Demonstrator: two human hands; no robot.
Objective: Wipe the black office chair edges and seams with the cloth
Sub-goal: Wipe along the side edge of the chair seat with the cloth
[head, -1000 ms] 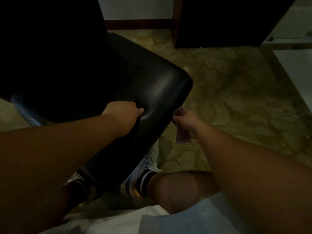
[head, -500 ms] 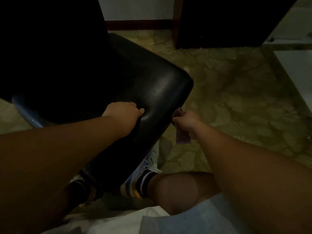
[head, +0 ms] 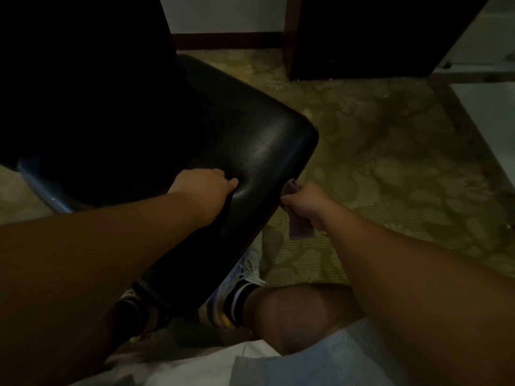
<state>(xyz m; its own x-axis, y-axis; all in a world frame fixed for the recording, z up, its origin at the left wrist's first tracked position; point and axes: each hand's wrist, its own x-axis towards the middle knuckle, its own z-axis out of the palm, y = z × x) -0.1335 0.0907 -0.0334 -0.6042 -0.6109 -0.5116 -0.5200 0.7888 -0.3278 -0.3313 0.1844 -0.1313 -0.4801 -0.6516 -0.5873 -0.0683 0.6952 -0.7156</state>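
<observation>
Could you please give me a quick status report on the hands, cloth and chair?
Left hand gripping seat of black chair. Right hand holding cloth against seat's right edge. Nothing visibly in the way.

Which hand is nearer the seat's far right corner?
Right. The right hand grips the cloth against the seat's right edge, below that corner. The left hand presses on the seat top, farther in.

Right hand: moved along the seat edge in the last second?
No. The right hand grips the cloth at the same spot on the chair seat's right edge, below its rounded corner.
</observation>
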